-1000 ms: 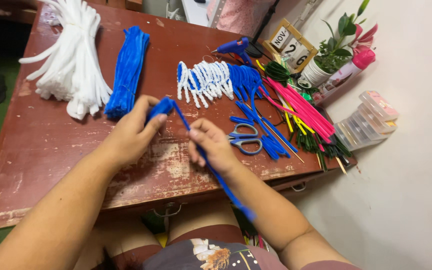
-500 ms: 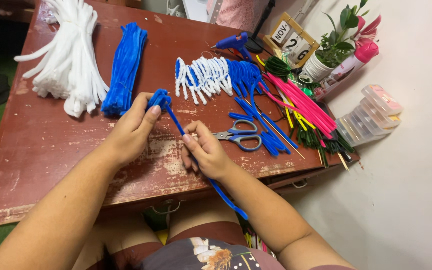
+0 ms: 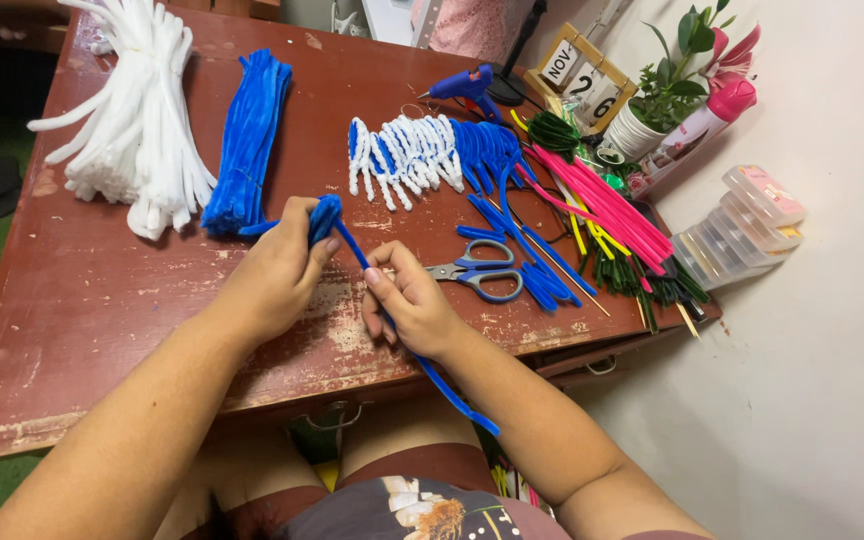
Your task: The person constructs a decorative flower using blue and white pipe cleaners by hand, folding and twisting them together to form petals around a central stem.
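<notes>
A long blue pipe cleaner (image 3: 452,392) runs from my left hand down past my right hand toward my lap. My left hand (image 3: 274,272) pinches its folded, looped upper end (image 3: 324,218) above the worn red-brown table (image 3: 82,300). My right hand (image 3: 414,305) is closed around the stem a little lower, fingers curled over it. Blue-handled scissors (image 3: 480,272) lie just right of my right hand. Finished blue and white looped pieces (image 3: 412,152) lie in a row further back.
A bundle of white pipe cleaners (image 3: 137,120) and a bundle of blue ones (image 3: 250,140) lie at the back left. Pink, green and yellow stems (image 3: 612,215), a blue glue gun (image 3: 467,85), a block calendar (image 3: 580,80), a potted plant (image 3: 657,105) and clear boxes (image 3: 742,225) crowd the right.
Both hands have shifted slightly toward the back of the table with the blue pipe cleaner. The left hand's grip on the looped end has tightened.
</notes>
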